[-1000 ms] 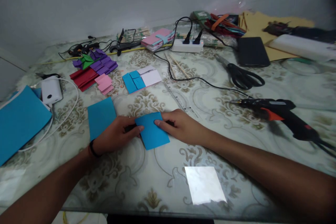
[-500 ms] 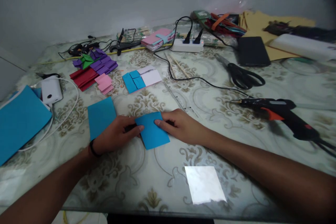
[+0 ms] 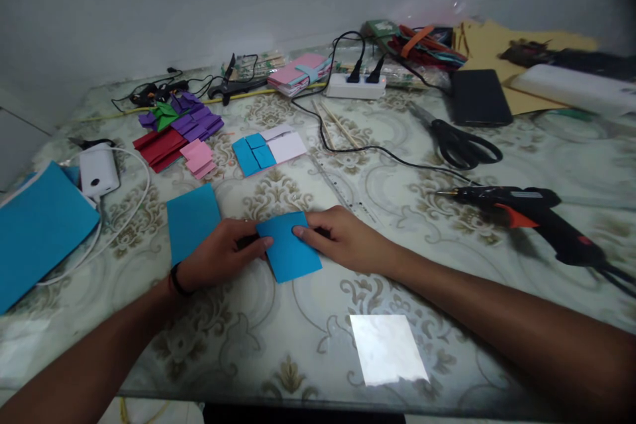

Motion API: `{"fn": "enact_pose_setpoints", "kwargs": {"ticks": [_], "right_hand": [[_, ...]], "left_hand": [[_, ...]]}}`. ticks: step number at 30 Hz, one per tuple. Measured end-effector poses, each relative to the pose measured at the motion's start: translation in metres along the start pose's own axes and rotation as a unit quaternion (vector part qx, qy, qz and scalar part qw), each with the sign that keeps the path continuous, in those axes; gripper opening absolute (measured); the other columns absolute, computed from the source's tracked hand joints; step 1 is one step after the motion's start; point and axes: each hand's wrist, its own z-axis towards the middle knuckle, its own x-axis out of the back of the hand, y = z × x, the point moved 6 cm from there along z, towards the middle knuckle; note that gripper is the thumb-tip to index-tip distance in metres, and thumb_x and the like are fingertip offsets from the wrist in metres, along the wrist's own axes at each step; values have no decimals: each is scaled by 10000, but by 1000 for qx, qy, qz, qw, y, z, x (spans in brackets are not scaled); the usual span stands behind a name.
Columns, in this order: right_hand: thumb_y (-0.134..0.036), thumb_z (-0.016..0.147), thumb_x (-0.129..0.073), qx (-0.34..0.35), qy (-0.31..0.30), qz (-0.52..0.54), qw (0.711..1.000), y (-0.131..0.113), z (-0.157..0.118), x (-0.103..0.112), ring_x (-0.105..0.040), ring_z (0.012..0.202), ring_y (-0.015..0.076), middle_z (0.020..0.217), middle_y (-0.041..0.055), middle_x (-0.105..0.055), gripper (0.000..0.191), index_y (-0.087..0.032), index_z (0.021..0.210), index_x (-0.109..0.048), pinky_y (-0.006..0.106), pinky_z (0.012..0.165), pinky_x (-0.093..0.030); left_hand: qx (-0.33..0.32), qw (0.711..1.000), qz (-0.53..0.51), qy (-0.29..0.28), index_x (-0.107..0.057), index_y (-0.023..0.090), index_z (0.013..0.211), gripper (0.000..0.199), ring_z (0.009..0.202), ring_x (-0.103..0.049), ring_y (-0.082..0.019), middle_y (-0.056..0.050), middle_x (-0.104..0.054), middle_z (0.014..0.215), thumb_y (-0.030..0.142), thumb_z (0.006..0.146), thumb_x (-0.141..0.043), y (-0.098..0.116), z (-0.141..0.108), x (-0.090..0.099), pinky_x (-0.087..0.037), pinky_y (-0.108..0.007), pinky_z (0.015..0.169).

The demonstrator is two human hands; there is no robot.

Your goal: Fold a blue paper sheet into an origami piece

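A small blue sheet of paper (image 3: 289, 248) is held between both hands, just above or on the patterned tabletop. My left hand (image 3: 233, 248) pinches its left edge, thumb on top and fingers beneath. On the opposite edge, my right hand (image 3: 335, 235) grips it the same way, its fingers partly hidden behind the sheet. Another blue paper piece (image 3: 193, 217) lies flat beside my left hand. Beyond the hands rests a white card (image 3: 288, 146) with folded blue paper (image 3: 253, 151) on its left half.
Folded red paper (image 3: 161, 148), purple paper (image 3: 199, 122) and pink paper (image 3: 197, 158) lie at the back left. Larger blue sheets (image 3: 44, 232) sit far left near a white power bank (image 3: 99, 169). Scissors (image 3: 462, 146), a glue gun (image 3: 527, 212) and a clear ruler (image 3: 342, 189) are to the right.
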Motion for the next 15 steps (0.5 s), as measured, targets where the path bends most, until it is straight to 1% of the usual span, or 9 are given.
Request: {"fn": "enact_pose_setpoints", "kwargs": {"ticks": [7, 11, 15], "right_hand": [[-479, 1061, -496, -14, -8, 2, 1000, 2, 0, -1, -467, 592, 80, 658, -18, -566, 462, -140, 789, -654, 224, 580, -370], [-463, 1059, -493, -10, -3, -4, 1000, 2, 0, 0, -461, 583, 79, 640, -21, -549, 461, -138, 772, -653, 224, 578, -369], [-460, 1063, -493, -5, -4, -2, 1000, 1, 0, 0, -459, 579, 78, 635, -28, -542, 456, -148, 764, -638, 224, 573, -363]], "left_hand": [[-3, 1000, 5, 4, -724, 152, 747, 398, 611, -636, -131, -15, -751, 702, 404, 1029, -603, 0, 0, 0, -439, -244, 573], [1, 1000, -9, -2, -724, 148, 759, 400, 635, -663, -143, -25, -769, 725, 422, 1024, -604, 1, 0, 0, -469, -238, 584], [0, 1000, -3, -6, -732, 147, 760, 388, 616, -649, -133, -22, -766, 718, 410, 1019, -611, 3, 1, 1, -462, -231, 578]]}}
